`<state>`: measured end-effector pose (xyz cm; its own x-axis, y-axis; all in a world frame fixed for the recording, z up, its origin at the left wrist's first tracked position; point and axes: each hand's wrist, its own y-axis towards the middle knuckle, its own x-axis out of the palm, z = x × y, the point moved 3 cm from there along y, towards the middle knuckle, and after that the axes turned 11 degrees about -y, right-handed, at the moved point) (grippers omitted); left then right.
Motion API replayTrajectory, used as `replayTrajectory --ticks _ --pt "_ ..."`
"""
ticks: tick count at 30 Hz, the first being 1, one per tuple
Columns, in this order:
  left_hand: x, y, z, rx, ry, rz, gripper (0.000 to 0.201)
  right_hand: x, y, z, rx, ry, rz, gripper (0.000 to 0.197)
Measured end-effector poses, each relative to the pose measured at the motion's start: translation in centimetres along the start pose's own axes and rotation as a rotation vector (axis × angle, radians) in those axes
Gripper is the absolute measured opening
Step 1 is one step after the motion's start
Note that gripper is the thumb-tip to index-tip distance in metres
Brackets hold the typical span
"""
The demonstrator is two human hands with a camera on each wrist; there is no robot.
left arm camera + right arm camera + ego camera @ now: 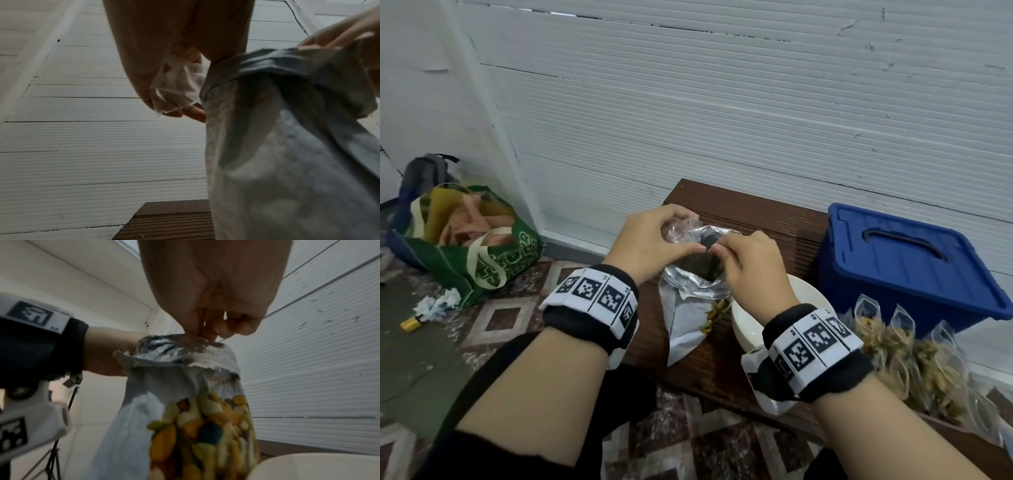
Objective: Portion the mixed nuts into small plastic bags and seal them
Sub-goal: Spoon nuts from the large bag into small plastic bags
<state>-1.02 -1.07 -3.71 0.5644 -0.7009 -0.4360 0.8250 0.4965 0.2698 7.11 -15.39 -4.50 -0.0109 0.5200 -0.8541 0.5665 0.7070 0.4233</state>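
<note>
Very little writing here can be read. The green shopping bag (493,260) on the floor at far left bears pale lettering on its side — too distorted to make out; the wristbands (599,294) on both wrists carry black-and-white square code markers, each with a tiny printed mark at its corner, too small to read. In the right wrist view the nut packet (185,402) shows a short orange cursive word just under its rolled foil top — blurred, perhaps beginning "doll", not certain; the blue lidded box (907,260) shows no lettering.
</note>
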Motion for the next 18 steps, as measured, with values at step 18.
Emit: replayTrajectory --ticks 18 --pt "-2.0 -0.4 1.0 -0.052 -0.055 -0.02 0.048 -4.7 2.0 6.2 0.658 0.397 0.219 0.041"
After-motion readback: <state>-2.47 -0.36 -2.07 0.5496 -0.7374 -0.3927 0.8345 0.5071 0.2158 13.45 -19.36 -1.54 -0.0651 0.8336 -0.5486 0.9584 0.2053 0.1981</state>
